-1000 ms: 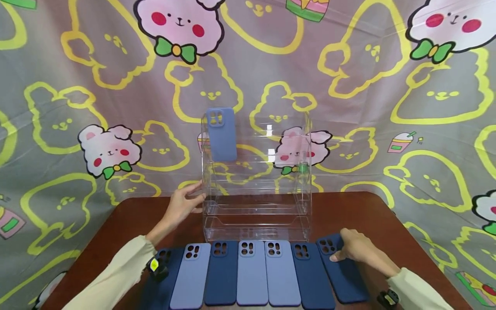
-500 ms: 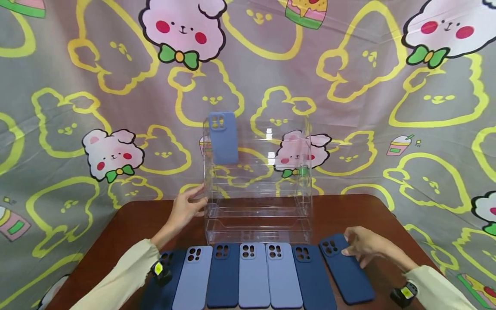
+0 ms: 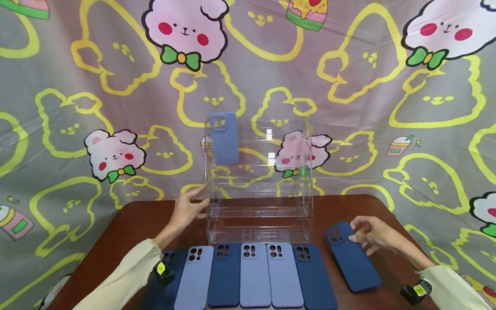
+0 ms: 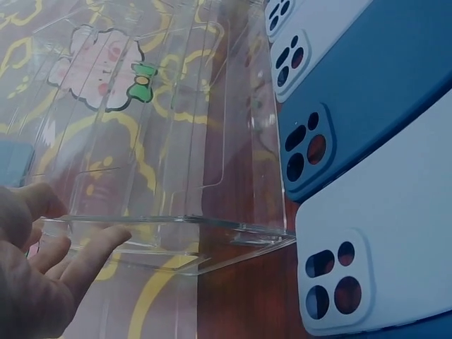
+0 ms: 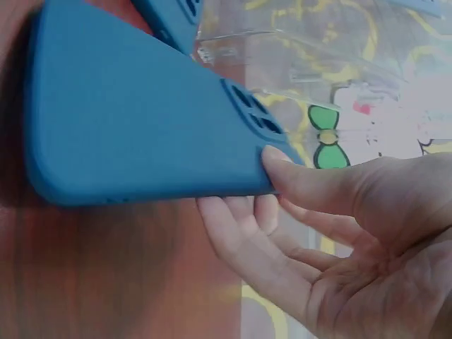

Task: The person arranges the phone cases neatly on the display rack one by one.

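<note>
With thumb and fingertips my right hand (image 3: 375, 234) pinches the upper side edge of a dark blue phone case (image 3: 355, 260), which tilts up from the table. In the right wrist view the thumb (image 5: 311, 180) lies on the case's back near its camera cutouts, the fingers under it. My left hand (image 3: 187, 212), fingers loosely spread, touches the left side of a clear tiered display rack (image 3: 258, 222). A light blue phone case (image 3: 226, 144) stands upright in the rack's top tier, at its left end.
Several phone cases lie side by side before the rack, among them a light blue case (image 3: 255, 282) and a dark blue case (image 3: 224, 280). My left sleeve overlaps the leftmost one. A cartoon-print cloth (image 3: 348, 163) hangs behind the brown table (image 3: 329, 206).
My right hand has lifted the rightmost dark blue case by its upper end and drawn it away from the row, up and to the right. My left hand stays at the rack.
</note>
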Demonstrator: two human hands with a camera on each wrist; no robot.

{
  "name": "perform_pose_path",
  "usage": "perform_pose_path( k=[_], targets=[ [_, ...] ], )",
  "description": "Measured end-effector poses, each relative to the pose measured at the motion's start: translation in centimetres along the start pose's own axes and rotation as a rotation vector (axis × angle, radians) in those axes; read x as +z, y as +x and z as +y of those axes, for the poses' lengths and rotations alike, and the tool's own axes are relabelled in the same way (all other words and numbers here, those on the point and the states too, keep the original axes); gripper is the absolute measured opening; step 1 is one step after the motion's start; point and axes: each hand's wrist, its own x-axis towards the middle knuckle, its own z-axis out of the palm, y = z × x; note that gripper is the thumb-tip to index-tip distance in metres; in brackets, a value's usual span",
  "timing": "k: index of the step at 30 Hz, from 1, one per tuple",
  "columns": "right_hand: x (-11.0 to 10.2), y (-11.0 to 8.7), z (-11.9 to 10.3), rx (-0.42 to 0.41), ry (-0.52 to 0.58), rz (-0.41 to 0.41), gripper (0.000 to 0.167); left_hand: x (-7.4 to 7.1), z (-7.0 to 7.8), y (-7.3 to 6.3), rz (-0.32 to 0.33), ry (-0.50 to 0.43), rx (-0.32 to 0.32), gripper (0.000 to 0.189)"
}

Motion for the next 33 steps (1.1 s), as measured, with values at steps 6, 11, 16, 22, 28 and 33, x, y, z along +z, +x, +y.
perform_pose_path(
  k=[6, 11, 16, 22, 28, 33],
  targets=[
    [-0.1, 0.3, -1.0, -0.103, -0.031, 0.055, 0.029, -0.2, 0.0, 0.0, 0.005, -0.013, -0.003, 0.058],
    [-0.3, 0.5, -2.1, -0.114, -0.083, 0.128, 0.029, -0.3, -0.1, 0.1, 0.012, -0.037, -0.019, 0.059],
    [-0.3, 0.5, -3.1, -0.120, -0.144, 0.220, 0.033, -0.8, -0.8, 0.3, -0.046, -0.091, -0.032, 0.060],
    [-1.4, 0.7, -5.3, -0.165, -0.233, 0.360, 0.038, -0.8, -1.4, 0.4, -0.070, -0.097, -0.027, 0.061],
    [-4.7, 0.4, -9.1, -0.241, -0.360, 0.536, 0.048, -0.8, -1.5, 0.3, -0.047, -0.087, -0.011, 0.060],
    [-6.4, 0.5, -12.0, -0.309, -0.340, 0.635, 0.049, -0.9, -1.4, 0.4, -0.050, -0.089, 0.007, 0.059]
  ],
)
